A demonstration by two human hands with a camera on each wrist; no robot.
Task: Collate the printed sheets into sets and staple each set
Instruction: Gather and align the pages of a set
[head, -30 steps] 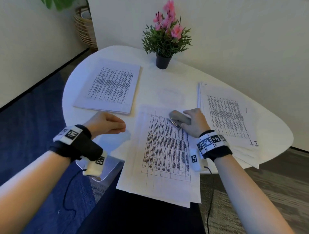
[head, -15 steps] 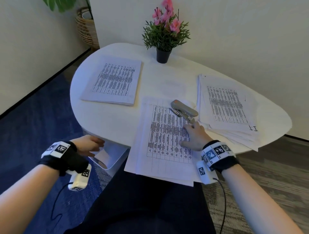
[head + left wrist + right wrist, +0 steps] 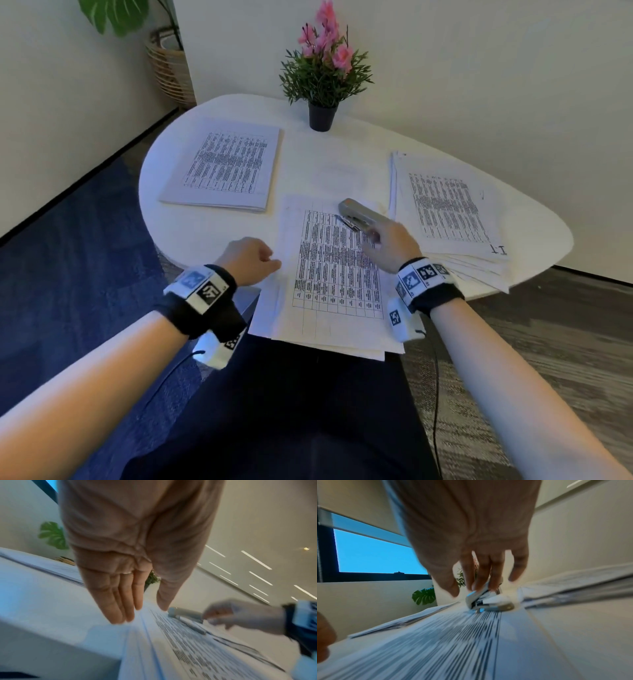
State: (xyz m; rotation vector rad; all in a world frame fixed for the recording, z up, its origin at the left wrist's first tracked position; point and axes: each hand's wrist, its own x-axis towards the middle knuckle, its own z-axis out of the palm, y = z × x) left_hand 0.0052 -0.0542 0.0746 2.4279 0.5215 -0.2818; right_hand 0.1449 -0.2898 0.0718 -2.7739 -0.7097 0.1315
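Stapler (image 3: 363,215) at right hand's (image 3: 390,245) fingertips

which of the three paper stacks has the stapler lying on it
The middle stack of printed sheets, nearest the person and overhanging the white table's edge: the grey metal stapler rests on its far right corner. The left stack and right stack carry nothing.

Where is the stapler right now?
In the head view the stapler lies on the top right corner of the middle sheet set, right of table centre, with the right hand touching its near end.
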